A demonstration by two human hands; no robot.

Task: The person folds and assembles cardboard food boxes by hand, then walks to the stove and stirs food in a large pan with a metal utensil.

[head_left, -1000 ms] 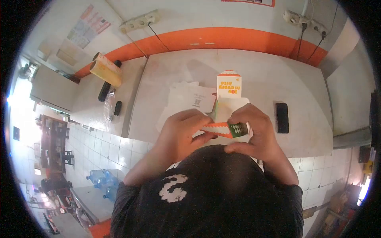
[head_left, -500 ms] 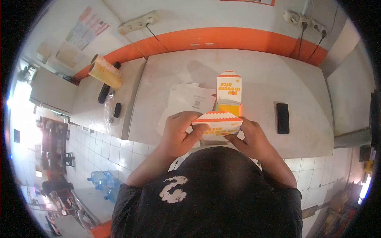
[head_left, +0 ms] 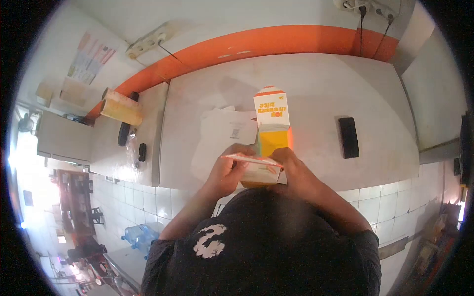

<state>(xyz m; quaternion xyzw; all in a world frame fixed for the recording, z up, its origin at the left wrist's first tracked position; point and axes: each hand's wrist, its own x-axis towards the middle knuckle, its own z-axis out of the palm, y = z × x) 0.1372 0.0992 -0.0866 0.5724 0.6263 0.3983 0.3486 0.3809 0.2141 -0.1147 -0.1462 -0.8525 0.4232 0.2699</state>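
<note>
Close to my body, a white cardboard food box (head_left: 256, 173) with a red zigzag edge is held between both hands, its printed face tilted away from the camera. My left hand (head_left: 226, 172) pinches the box's left side, thumb on the near face. At the right side, the fingers of my right hand (head_left: 292, 170) close around the edge and partly hide it. Just beyond stands a second food box (head_left: 272, 109), its flap raised with orange lettering and its yellow part facing up. White papers (head_left: 220, 135) lie left of it.
A black phone (head_left: 348, 137) lies on the grey table (head_left: 316, 89) at the right. On the side counter at left are rolled yellow tubes (head_left: 121, 108), a small black object (head_left: 142, 152) and clear plastic (head_left: 130, 155). Blue water bottles (head_left: 140, 237) stand lower left.
The held box has tipped so its lettered flap now shows nearly edge-on. My right hand has turned further over its right side. The camera view has shifted slightly.
</note>
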